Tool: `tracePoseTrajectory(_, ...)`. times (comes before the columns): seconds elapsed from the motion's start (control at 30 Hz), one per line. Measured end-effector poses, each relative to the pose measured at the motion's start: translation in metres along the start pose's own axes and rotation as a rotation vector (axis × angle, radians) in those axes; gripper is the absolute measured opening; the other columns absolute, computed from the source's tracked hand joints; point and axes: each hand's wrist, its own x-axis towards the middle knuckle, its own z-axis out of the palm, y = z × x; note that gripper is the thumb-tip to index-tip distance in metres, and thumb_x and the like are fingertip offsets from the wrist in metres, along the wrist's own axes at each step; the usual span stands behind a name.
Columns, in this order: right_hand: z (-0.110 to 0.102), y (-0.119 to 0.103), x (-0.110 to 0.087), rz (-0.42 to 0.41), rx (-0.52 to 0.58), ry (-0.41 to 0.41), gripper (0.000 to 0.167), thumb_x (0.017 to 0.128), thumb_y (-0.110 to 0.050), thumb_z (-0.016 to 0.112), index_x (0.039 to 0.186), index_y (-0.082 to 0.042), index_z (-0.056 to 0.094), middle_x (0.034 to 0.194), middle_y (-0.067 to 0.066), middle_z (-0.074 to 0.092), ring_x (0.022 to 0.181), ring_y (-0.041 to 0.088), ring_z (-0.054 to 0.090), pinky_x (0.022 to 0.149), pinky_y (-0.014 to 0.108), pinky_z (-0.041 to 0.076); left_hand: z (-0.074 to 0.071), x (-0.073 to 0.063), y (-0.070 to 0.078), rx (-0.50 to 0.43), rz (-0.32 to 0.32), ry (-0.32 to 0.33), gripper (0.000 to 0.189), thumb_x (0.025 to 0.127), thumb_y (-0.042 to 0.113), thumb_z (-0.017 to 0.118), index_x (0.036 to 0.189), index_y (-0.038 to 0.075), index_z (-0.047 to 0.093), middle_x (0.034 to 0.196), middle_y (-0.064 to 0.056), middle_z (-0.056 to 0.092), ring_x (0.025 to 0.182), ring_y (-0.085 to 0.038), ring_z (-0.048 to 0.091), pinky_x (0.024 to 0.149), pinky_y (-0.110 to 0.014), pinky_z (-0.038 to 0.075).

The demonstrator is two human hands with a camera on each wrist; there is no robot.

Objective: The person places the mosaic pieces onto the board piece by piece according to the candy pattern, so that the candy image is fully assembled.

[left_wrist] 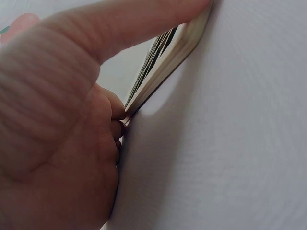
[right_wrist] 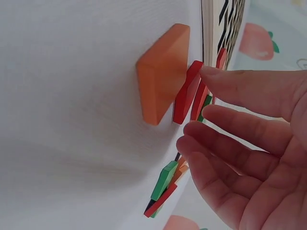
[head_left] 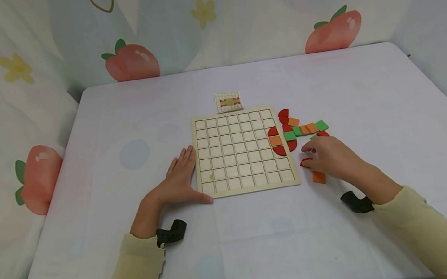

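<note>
A pale wooden grid board [head_left: 253,189] lies flat on the table. My left hand [head_left: 177,181] rests against its left edge, fingers straight along the side and thumb at the near left corner. On the board's right columns sit a red piece [head_left: 272,131], an orange square [head_left: 275,141] and another red piece [head_left: 279,151]. My right hand [head_left: 333,156] hovers right of the board, fingers loosely bent and apart from the thumb. Its thumb tip is close to a red curved tile [right_wrist: 188,91]; whether they touch I cannot tell. An orange square tile [right_wrist: 165,72] lies nearer me.
Loose tiles lie along the board's right side, among them a green square [head_left: 290,136], an orange square [head_left: 293,121], a red piece [head_left: 283,113] and a green tile [head_left: 321,125]. A small pattern card [head_left: 228,102] lies beyond the board's far edge. The table [head_left: 81,181] has a white cover.
</note>
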Motion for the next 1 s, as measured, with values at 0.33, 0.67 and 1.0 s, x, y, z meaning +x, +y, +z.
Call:
tracePoseTrajectory(0.33,0.0032,0.0048,-0.0022,-0.078,-0.021,-0.007,0.035,0.078,-0.005,0.071,0.110,0.007,0.063,0.100,0.015,0.063,0.086,0.026,0.053,0.070,0.036,0.050,-0.0003,-0.0005,0.0008,-0.007,0.005,0.004,0.130,0.063,0.060,0.074,0.145,0.003,-0.009,0.152,-0.008,-0.012,0.136,-0.017,-0.016,0.107,-0.038,-0.007)
tracePoseTrajectory(0.67,0.0025,0.0061,-0.0046,-0.144,-0.048,-0.034,0.032,0.078,0.000,0.069,0.109,0.007,0.063,0.098,0.013,0.064,0.085,0.025,0.052,0.071,0.036,0.050,0.0000,0.0006,0.0001,-0.010,0.009,0.003,0.130,0.063,0.060,0.074,0.145,0.003,-0.009,0.152,-0.008,-0.013,0.136,-0.017,-0.016,0.107,-0.039,-0.007)
tracePoseTrajectory(1.0,0.0049,0.0073,-0.0053,-0.227,-0.104,-0.033,0.030,0.077,0.003,0.070,0.106,0.005,0.065,0.095,0.009,0.064,0.082,0.022,0.054,0.070,0.035,0.050,-0.0004,-0.0001,0.0009,-0.009,0.014,0.002,0.130,0.063,0.058,0.075,0.145,0.003,-0.009,0.152,-0.009,-0.012,0.136,-0.018,-0.016,0.107,-0.040,-0.007)
